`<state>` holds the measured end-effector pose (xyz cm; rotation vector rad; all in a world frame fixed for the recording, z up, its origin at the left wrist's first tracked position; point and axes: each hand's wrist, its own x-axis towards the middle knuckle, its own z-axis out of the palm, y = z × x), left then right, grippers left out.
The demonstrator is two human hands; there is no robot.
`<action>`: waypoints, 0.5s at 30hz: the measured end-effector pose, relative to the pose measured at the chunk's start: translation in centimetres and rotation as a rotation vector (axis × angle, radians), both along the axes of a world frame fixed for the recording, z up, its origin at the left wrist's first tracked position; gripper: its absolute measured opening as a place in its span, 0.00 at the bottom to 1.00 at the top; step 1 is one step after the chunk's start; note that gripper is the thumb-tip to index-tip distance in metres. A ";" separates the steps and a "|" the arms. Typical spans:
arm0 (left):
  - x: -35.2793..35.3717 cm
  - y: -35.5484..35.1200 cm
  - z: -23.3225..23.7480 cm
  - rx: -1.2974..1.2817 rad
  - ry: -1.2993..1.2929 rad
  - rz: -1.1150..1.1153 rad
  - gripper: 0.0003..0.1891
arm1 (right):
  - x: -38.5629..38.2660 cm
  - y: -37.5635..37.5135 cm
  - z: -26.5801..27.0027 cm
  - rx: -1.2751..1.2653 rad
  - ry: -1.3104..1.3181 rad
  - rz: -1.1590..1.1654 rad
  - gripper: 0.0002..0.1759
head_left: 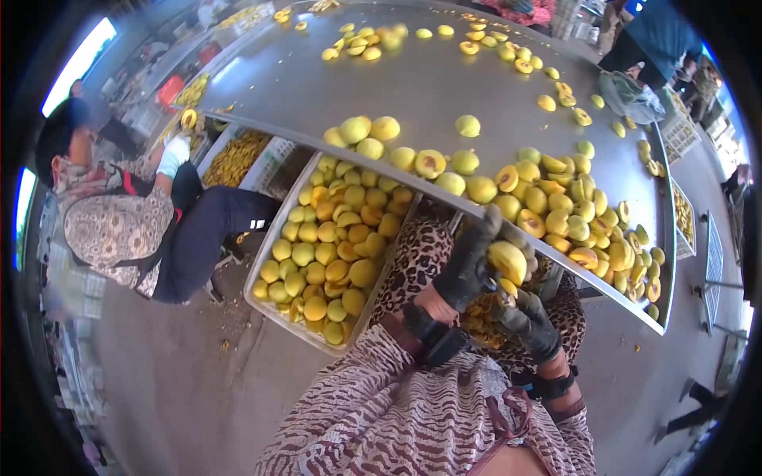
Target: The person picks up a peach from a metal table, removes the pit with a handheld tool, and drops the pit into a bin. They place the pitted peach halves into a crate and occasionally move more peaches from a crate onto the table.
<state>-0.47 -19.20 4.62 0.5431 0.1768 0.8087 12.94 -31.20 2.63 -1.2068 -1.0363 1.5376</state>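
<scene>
My left hand, in a dark glove, is closed around a yellow peach half just off the table's near edge. Below it, my gloved right hand has its fingers closed on a small metal-tipped tool, whose tip is at the peach's lower side. The tool's handle is hidden in the glove. Under both hands, between my knees, lies a heap of brownish-yellow scraps. Many halved peaches are piled along the table edge beyond my hands.
A metal table with a raised rim spans the front. On my left stands a crate full of peaches. Farther left, a seated person wears white gloves, near a crate of scraps. A plastic bag lies at the far right corner.
</scene>
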 end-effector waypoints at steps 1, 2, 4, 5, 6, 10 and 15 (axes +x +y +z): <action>-1.4 2.1 -1.7 0.147 -0.028 0.039 0.26 | 0.0 0.0 -0.4 -0.008 0.006 0.017 0.27; -3.4 4.1 -3.1 0.119 -0.019 0.167 0.27 | 0.0 -0.4 -0.8 0.055 -0.028 -0.027 0.25; -8.6 7.8 -4.3 -0.027 0.154 0.442 0.29 | 0.6 -1.0 -1.7 0.110 -0.061 -0.081 0.23; -10.9 9.9 -5.3 0.024 0.206 0.603 0.28 | 1.1 -1.1 -2.2 0.005 0.026 -0.115 0.20; -13.5 11.3 -6.1 0.002 0.375 0.716 0.26 | 1.5 -1.4 -2.6 -0.104 0.113 -0.147 0.19; -17.1 16.6 -14.0 0.210 0.708 0.927 0.16 | 0.7 -1.1 -3.3 0.031 -0.408 -0.040 0.16; -13.9 17.5 -19.0 1.015 1.300 1.014 0.14 | -0.3 -0.7 -3.7 -0.019 -0.479 0.004 0.18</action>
